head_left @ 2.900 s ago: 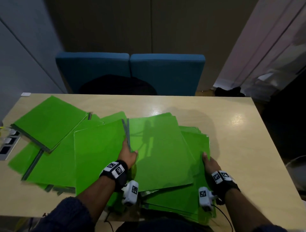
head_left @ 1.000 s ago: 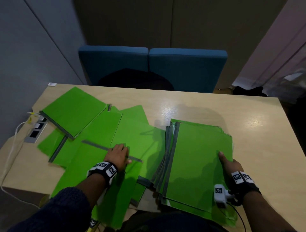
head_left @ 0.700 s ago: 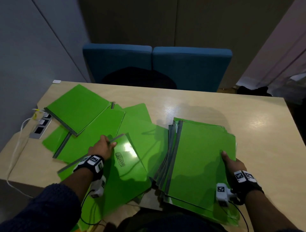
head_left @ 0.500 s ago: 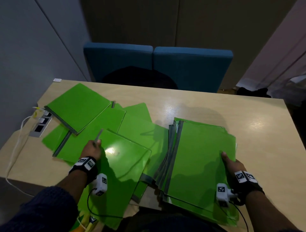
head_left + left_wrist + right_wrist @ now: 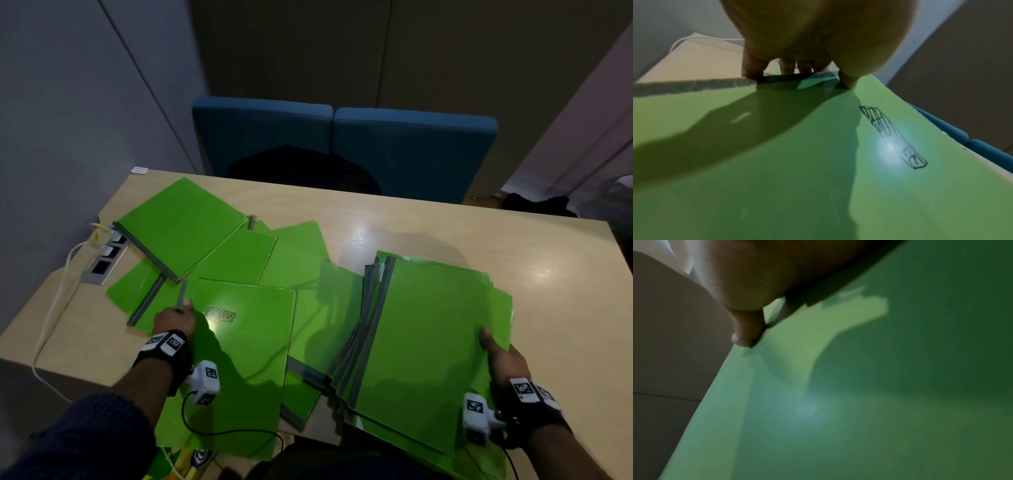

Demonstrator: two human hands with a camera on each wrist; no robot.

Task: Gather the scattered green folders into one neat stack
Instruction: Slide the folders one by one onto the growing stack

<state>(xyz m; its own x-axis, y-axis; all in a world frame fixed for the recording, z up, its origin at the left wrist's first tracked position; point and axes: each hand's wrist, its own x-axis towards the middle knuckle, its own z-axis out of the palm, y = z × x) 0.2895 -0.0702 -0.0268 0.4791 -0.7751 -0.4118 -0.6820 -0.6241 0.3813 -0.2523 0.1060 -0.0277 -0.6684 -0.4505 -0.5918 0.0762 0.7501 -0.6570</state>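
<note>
Left hand (image 5: pixel 174 322) pinches the scribbled green folder (image 5: pixel 239 359) by its grey spine; right hand (image 5: pixel 503 359) clamps the stack's (image 5: pixel 428 349) edge on the counter (image 5: pixel 445 233). The floppy folder could slip from that one-edge grip, or snag loose folders (image 5: pixel 294 250) underneath.

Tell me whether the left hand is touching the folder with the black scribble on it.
Touching. In the left wrist view the left hand grips the scribbled folder at its grey spine edge: fingers curl behind the edge, and the thumb presses on the green cover.
</note>
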